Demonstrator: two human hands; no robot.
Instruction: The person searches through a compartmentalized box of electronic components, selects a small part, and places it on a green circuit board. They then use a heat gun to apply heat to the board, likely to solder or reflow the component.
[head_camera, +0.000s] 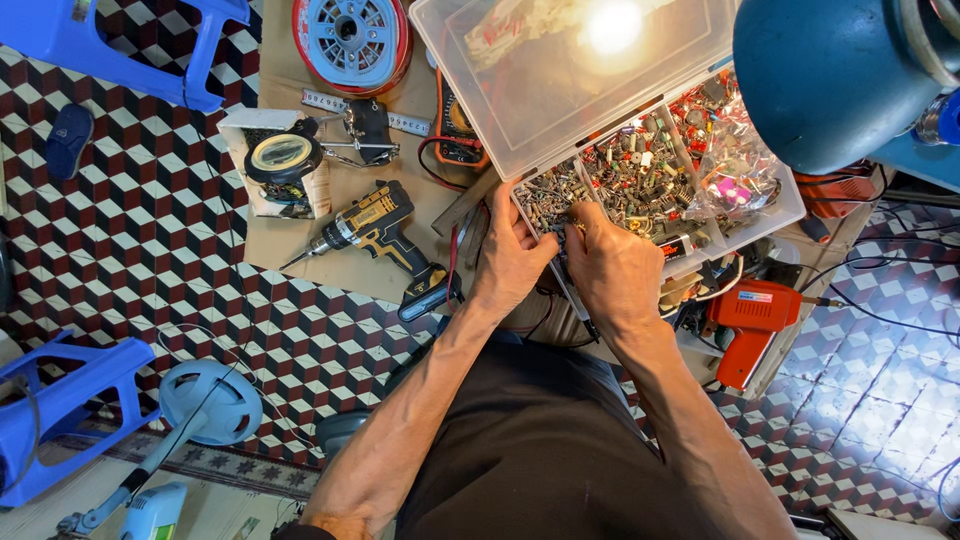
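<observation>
Small electronic components (560, 195) in the clear compartment box (790, 215) are being sorted, I judge, with left hand (512, 258) and right hand (612, 265) pinched together over them on something unidentifiable, beside a cordless drill (375, 232); separating one piece calls for fingertip care.

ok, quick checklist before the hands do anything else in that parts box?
1. Both hands at the parts box: ok. Left hand and right hand meet at its near left compartment.
2. Lid out of the way: ok, folded back and open.
3. Grip on a part: cannot tell, fingertips are buried among small components.
4. Thin dark tool under the right hand: cannot tell whether it is held or just lying there.
5. Cordless drill clear of the hands: ok, lying to the left on the brown mat.
6. Orange soldering gun clear: ok, lying right of the right wrist.
</observation>
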